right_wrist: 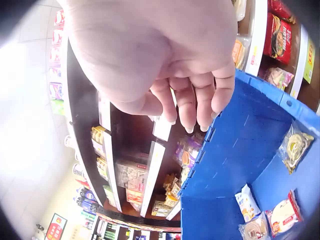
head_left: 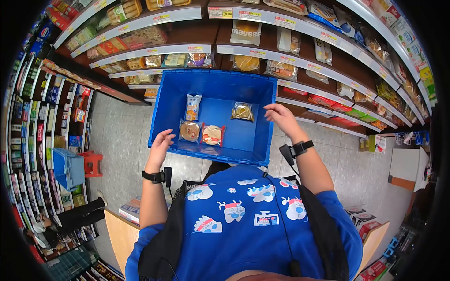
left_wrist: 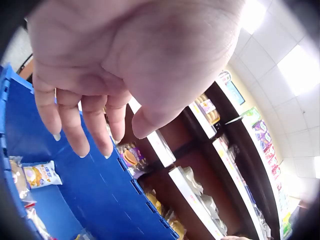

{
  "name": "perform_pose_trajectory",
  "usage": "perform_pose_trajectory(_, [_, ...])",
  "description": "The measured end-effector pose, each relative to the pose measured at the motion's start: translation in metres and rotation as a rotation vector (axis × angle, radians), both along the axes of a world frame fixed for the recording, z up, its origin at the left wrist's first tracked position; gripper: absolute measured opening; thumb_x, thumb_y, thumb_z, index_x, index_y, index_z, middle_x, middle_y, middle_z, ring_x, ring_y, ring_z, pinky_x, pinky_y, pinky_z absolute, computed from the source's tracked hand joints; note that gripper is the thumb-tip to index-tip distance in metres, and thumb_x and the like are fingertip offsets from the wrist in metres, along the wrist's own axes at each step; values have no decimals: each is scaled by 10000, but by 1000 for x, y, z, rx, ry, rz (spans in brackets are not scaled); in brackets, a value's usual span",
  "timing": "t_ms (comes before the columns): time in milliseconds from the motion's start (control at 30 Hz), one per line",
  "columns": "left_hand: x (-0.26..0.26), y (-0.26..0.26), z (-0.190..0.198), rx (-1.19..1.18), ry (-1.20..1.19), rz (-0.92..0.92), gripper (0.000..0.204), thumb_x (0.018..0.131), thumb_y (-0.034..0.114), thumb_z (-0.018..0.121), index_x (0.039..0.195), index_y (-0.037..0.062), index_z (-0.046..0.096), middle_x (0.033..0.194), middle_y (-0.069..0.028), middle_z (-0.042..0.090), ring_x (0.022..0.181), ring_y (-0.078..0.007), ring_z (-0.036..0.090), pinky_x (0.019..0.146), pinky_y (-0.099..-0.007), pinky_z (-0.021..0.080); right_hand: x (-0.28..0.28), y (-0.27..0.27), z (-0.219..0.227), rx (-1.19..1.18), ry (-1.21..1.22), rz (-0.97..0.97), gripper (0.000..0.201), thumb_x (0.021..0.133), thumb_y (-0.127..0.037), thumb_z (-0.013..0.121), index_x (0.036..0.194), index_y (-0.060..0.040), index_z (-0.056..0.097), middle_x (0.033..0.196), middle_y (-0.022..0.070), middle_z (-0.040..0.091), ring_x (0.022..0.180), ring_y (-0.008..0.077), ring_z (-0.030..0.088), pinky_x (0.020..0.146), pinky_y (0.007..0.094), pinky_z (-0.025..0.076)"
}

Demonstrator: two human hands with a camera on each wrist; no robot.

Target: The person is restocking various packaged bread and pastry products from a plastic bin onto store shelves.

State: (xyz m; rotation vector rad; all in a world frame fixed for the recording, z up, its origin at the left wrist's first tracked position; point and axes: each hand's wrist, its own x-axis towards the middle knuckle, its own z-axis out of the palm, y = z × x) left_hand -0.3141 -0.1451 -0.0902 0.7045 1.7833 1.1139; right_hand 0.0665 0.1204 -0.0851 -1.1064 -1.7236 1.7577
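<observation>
Four walls of a blue plastic crate (head_left: 225, 86) stand between my two hands. Inside lie a white-and-orange snack packet (head_left: 192, 107), a round bun in clear wrap (head_left: 190, 131), a round pastry in a red-edged wrapper (head_left: 213, 135) and a clear bag with greenish-brown food (head_left: 242, 111). My left hand (head_left: 161, 140) hovers at the crate's left side, fingers loosely bent and holding nothing. Over the right rim is my right hand (head_left: 280, 117), also without anything in it; its fingers hang relaxed in the right wrist view.
Shelves of packaged bread (head_left: 281, 68) curve close behind the crate. At left, a light-blue basket (head_left: 69, 167) is beside a red stool (head_left: 92, 164), and a person in dark trousers (head_left: 79, 214) is near the shelving. A white box (head_left: 407, 166) stands at right on the tiled floor (head_left: 117, 126).
</observation>
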Motion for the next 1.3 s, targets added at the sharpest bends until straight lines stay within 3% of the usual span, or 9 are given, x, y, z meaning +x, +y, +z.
perform_pose_trajectory(200, [-14,104,-30,-211,-339,-297,344,967,192,523,1288,68,536,1103,-44,654,896,-136,599,807,-267,485,-67,18,-60,-296,-83,-141,296,944,-149,498,1219,-56,554,959,36,617,798,115,585,701,253,484])
perform_pose_trajectory(433, [-21,216,-195,-406,-316,-486,412,977,287,458,1346,106,489,1273,-82,582,1082,-203,558,937,-335,441,-142,42,-171,-485,-383,-365,495,902,-247,516,1352,-48,455,1137,100,600,971,204,587,794,341,496])
perform_pose_trajectory(467, [-17,226,-216,-437,-334,-474,417,974,288,464,1349,107,486,1280,-89,575,1090,-217,551,944,-340,438,-146,45,-174,-548,-486,-346,560,893,-234,529,1401,-31,414,1266,135,566,1107,240,560,866,356,485])
perform_pose_trajectory(567, [-8,239,-277,-441,-344,-480,443,963,282,480,1360,85,475,1259,-95,580,1082,-226,547,956,-352,431,-132,48,-304,-343,-549,-460,571,873,-249,559,1394,-43,449,1222,163,602,1139,285,577,953,352,465])
perform_pose_trajectory(667, [-3,241,-328,-397,-315,-475,482,953,271,513,1372,38,465,1240,-87,583,1090,-218,543,958,-331,430,-123,61,-344,-325,-688,-445,595,851,-283,570,1368,-5,472,1410,213,456,1281,345,468,1055,367,400])
perform_pose_trajectory(833, [16,245,-354,-328,-367,-459,514,952,256,531,1400,21,443,1294,-126,562,1124,-196,530,992,-295,404,-121,68,-369,-269,-729,-561,661,836,-301,579,1403,3,426,1421,230,442,1296,353,454,1066,366,386])
perform_pose_trajectory(1067, [34,259,-372,-277,-470,-433,611,968,256,520,1461,-38,309,1492,-197,373,1370,-277,381,1112,-327,314,-124,66,-388,-403,-554,-647,729,826,-232,573,1462,21,323,1409,228,468,1285,300,481,1036,317,386])
perform_pose_trajectory(1167, [39,264,-394,-264,-521,-404,619,969,252,518,1464,-45,293,1496,-195,366,1373,-274,375,1114,-323,309,-137,65,-368,-471,-534,-675,731,829,-226,574,1469,11,315,1401,219,480,1280,289,485,1029,317,392])
perform_pose_trajectory(1300, [44,278,-358,-334,-583,-299,640,964,270,523,1467,-46,285,1470,-182,403,1348,-259,401,1107,-314,306,-146,60,-356,-538,-443,-675,716,856,-184,531,1491,-1,256,1386,228,480,1277,291,474,1045,336,365])
